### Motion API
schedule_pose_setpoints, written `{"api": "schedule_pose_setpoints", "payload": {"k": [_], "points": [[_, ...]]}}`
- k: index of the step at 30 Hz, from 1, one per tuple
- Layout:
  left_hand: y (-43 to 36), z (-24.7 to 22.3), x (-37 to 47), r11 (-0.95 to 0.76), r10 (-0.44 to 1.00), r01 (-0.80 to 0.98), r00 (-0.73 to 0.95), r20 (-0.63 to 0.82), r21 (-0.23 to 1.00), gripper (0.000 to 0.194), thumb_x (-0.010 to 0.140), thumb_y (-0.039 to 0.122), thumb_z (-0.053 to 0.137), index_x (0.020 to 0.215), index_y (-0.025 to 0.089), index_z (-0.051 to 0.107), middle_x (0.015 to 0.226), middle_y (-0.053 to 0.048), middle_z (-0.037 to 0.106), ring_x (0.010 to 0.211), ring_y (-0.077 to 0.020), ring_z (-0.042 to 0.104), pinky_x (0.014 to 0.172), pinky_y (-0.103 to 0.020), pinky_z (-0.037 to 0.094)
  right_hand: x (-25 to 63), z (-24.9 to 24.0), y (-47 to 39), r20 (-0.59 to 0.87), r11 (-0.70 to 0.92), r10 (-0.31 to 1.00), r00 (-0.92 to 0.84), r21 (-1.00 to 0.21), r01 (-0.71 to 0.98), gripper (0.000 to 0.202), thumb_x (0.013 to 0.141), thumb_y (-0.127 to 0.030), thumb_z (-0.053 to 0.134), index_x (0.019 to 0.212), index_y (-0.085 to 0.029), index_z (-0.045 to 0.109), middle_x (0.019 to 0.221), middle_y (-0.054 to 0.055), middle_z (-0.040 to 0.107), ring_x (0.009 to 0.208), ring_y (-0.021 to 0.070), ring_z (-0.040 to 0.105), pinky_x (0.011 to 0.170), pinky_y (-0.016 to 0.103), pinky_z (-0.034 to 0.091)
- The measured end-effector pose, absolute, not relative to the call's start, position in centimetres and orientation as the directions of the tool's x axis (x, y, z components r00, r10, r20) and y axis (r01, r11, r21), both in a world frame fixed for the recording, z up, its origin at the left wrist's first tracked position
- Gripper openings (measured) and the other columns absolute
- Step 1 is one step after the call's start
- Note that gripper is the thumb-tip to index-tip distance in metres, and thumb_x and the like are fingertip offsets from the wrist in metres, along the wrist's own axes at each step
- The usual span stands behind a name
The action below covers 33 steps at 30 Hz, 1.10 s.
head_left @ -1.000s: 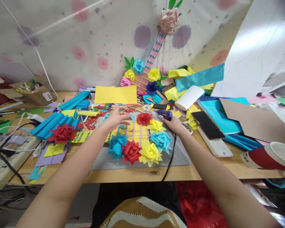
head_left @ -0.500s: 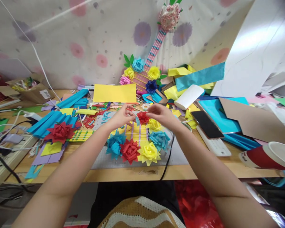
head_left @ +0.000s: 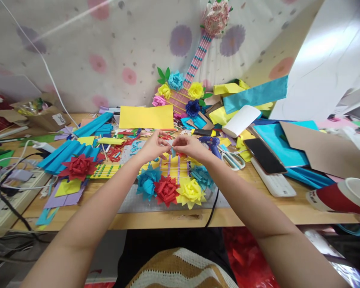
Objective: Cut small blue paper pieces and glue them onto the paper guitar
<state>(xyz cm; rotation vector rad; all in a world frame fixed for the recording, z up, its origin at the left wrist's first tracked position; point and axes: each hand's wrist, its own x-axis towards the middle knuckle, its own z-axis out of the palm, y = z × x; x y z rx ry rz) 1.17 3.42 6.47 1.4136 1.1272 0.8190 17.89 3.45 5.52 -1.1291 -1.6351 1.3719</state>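
My left hand (head_left: 155, 148) and my right hand (head_left: 189, 147) meet above a yellow paper guitar, fingers closed on a small blue paper piece (head_left: 173, 152) between them. Under my hands the guitar's body carries lilac strips and paper flowers: a blue flower (head_left: 149, 182), a red flower (head_left: 167, 190), a yellow flower (head_left: 191, 193) and another blue flower (head_left: 203, 177). My right hand and wrist hide part of its upper edge. Its green-striped neck (head_left: 105, 171) runs left to a large red flower (head_left: 78, 167).
A blue glue gun (head_left: 210, 145) and scissors (head_left: 233, 159) lie right of my hands. Farther right are a phone (head_left: 264, 156) and a paper cup (head_left: 342, 197) near the table edge. Behind leans a pink paper guitar (head_left: 195, 68). Paper scraps and cables spread leftward.
My right hand has moved left and down to meet my left hand at the blue piece. The glue gun and scissors now show. The view has shifted slightly.
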Motion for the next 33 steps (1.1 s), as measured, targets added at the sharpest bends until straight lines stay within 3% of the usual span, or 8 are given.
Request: {"api": "schedule_pose_setpoints", "payload": {"k": [8,22,33], "points": [[2.92,6.27,0.83,0.171,0.946,0.117,0.257,-0.196,0.978,0.045,0.066,0.018,0.072,0.099,0.019,0.041,0.077,-0.001,0.066,0.072,-0.017,0.068,0.055,-0.025,0.052,17.8,5.13,3.28,0.039,0.077,0.939,-0.342,-0.992,0.099,0.014,0.061,-0.024,0.064,0.07,-0.017,0.056,0.06,-0.003,0.058,0.052,0.0074,0.049,0.049,0.021,0.037],[2.77,6.42,0.83,0.197,0.948,0.122,0.23,-0.221,0.973,0.042,0.064,0.012,0.068,0.095,0.019,0.041,0.071,0.001,0.064,0.067,-0.0141,0.064,0.058,-0.03,0.054,17.83,5.66,3.2,0.01,0.06,0.922,-0.388,-0.991,0.118,0.012,0.06,-0.021,0.065,0.069,-0.017,0.058,0.062,-0.003,0.06,0.055,0.0078,0.054,0.054,0.022,0.043],[2.88,6.98,0.94,0.229,0.947,0.168,0.191,-0.259,0.959,0.038,0.066,0.02,0.07,0.095,0.019,0.045,0.071,0.0,0.062,0.067,-0.0141,0.062,0.055,-0.027,0.054,17.5,5.57,3.34,0.038,0.096,0.921,-0.387,-0.987,0.131,0.009,0.059,-0.018,0.062,0.067,-0.017,0.059,0.06,-0.003,0.06,0.054,0.0084,0.053,0.052,0.022,0.044]]}}
